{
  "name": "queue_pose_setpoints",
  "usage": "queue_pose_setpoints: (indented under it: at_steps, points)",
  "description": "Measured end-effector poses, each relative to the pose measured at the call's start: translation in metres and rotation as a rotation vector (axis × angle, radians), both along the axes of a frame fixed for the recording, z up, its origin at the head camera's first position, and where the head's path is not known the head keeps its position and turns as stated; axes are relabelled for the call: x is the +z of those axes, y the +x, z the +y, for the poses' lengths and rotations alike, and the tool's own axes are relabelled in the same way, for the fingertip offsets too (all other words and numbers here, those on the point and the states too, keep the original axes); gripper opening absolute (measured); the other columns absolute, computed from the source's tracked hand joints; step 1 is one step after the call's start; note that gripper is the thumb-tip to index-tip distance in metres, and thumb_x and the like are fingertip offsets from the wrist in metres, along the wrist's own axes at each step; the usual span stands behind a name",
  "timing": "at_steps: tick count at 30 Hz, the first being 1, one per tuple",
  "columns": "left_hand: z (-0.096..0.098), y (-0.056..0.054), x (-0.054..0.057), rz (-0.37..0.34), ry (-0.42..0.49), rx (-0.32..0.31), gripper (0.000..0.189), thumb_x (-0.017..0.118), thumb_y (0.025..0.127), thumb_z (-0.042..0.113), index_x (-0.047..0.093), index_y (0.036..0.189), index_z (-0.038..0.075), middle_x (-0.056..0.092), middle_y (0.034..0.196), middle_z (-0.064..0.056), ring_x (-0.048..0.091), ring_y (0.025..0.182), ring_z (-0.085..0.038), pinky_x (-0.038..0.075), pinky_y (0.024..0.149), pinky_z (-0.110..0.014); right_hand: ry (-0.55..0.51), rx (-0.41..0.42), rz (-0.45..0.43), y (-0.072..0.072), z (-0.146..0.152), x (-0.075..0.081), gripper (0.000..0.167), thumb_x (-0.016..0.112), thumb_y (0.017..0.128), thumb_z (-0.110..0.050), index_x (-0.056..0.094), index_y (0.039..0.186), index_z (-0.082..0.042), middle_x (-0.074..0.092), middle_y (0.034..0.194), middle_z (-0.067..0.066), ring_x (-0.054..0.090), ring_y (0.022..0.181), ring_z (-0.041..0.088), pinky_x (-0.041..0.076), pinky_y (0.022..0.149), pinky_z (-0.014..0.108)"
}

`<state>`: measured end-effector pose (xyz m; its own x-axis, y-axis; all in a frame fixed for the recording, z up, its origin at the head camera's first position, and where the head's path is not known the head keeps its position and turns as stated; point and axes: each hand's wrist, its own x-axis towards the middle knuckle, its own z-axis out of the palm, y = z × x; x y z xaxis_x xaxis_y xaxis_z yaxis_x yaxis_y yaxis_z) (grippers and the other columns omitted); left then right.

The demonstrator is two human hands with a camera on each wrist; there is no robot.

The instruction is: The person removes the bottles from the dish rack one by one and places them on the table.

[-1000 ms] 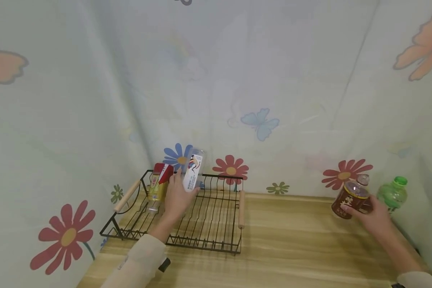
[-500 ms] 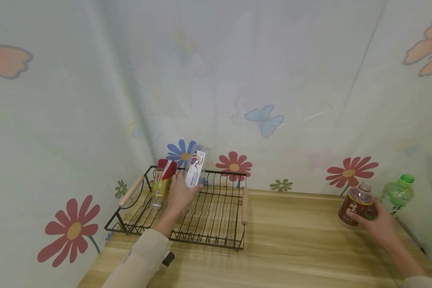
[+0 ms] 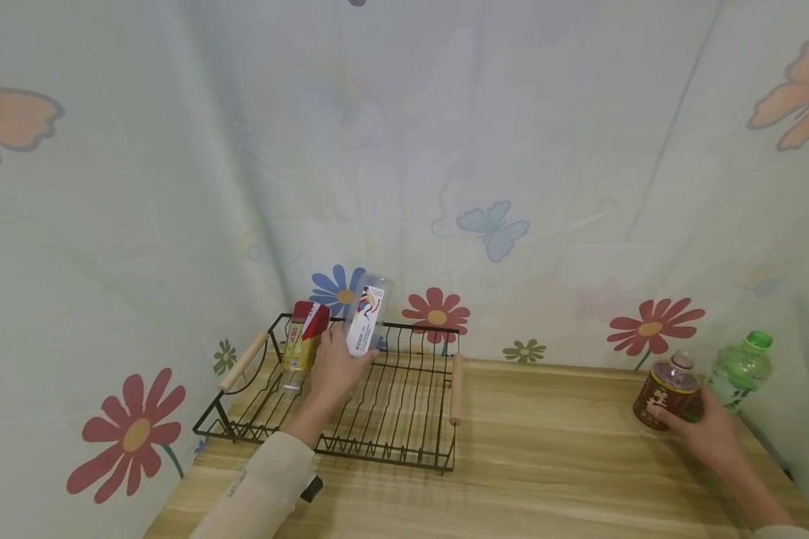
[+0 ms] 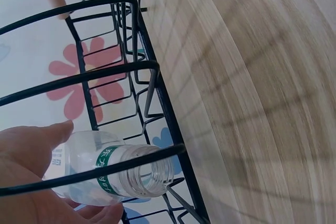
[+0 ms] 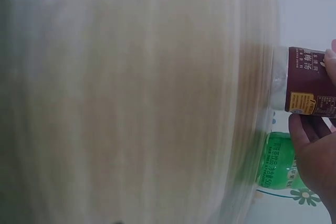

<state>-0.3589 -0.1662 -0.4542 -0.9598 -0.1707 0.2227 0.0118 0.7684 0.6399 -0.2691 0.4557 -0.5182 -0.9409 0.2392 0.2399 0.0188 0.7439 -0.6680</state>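
slanting lengthwise, the clear bottle (image 3: pixel 367 317) points mouth-down.

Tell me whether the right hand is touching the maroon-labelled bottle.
Touching. The right wrist view shows the right hand gripping the maroon-labelled bottle, with fingers against its side.

The right wrist view crops the right hand (image 5: pixel 317 156) and brown bottle (image 5: pixel 308 83); 1 green bottle (image 5: pixel 277 162) is partly hidden behind that hand. In head view, the left hand (image 3: pixel 337 367) covers the clear bottle (image 3: pixel 367 318)'s neck.
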Motion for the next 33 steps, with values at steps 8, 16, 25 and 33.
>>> queue_pose_setpoints:
  at_steps: [8,16,25,33]
  points:
    - [0.000,0.002,-0.001,-0.007,-0.016,-0.011,0.101,0.085,0.089,0.048,0.029,0.162,0.007,0.044,0.147,-0.020,0.057,0.117,-0.037,0.056,0.089,-0.056,0.019,-0.005,-0.029,0.001,0.000,-0.001,0.092,0.077,0.097,-0.045,0.033,0.151,0.016,0.045,0.137,0.050,0.045,0.123,0.067,0.037,0.098,0.079]
    - [0.000,0.004,0.000,-0.015,-0.036,-0.016,0.102,0.086,0.088,0.049,0.029,0.161,0.006,0.046,0.145,-0.021,0.058,0.116,-0.037,0.057,0.089,-0.056,0.050,-0.017,-0.105,0.001,-0.001,-0.002,0.091,0.073,0.099,-0.051,0.036,0.144,0.019,0.046,0.136,0.049,0.047,0.122,0.066,0.039,0.099,0.077]
    - [0.001,0.003,-0.001,-0.014,-0.043,-0.018,0.103,0.086,0.088,0.048,0.028,0.161,0.005,0.046,0.145,-0.022,0.057,0.119,-0.038,0.056,0.091,-0.056,0.013,0.061,-0.139,0.001,0.000,0.001,0.098,0.074,0.099,-0.047,0.025,0.149,0.022,0.041,0.138,0.050,0.045,0.125,0.066,0.038,0.100,0.078]
    - [0.001,0.003,-0.001,-0.016,-0.050,-0.012,0.104,0.085,0.088,0.048,0.027,0.160,0.001,0.045,0.144,-0.024,0.057,0.119,-0.039,0.056,0.091,-0.057,-0.063,0.030,-0.247,0.015,-0.008,0.018,0.110,0.067,0.102,-0.052,0.007,0.155,0.024,0.026,0.148,0.054,0.034,0.134,0.068,0.033,0.108,0.078]
